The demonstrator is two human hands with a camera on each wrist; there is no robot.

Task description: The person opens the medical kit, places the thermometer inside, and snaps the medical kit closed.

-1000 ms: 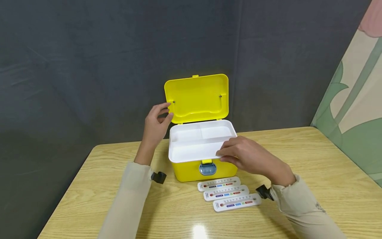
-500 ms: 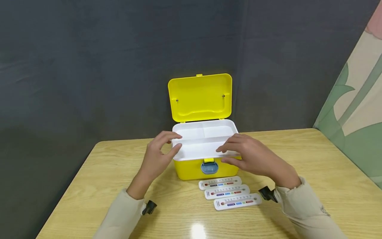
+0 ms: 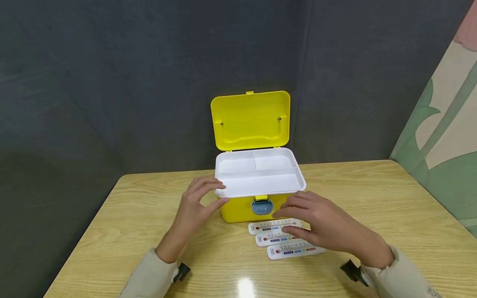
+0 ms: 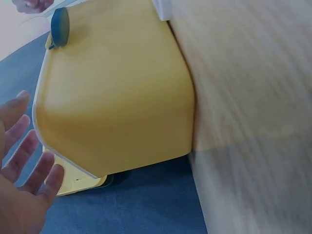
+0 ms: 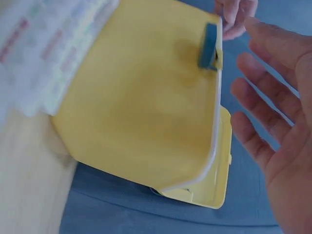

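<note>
A yellow storage box (image 3: 238,210) stands on the table, its lid (image 3: 251,120) raised and leaning back. Inside its top sits a white divided tray (image 3: 264,184), and a blue-grey latch (image 3: 262,207) is on the front. My left hand (image 3: 195,211) is held by the box's front left corner, fingers relaxed and holding nothing. The right hand (image 3: 322,221) hovers with loose fingers over several white thermometers (image 3: 285,251), partly covering them in the head view. In the right wrist view the thermometers (image 5: 44,53) are blurred at the upper left.
The wooden table (image 3: 123,231) extends to both sides of the box. A dark cloth backdrop (image 3: 149,82) hangs behind it, and a wall panel with a floral pattern (image 3: 443,136) stands at the right. Black wrist cameras (image 3: 181,272) sit at the cuffs.
My left hand has come down from beside the lid to the box's front left corner. The right hand has left the tray's front rim and moved down over the thermometers.
</note>
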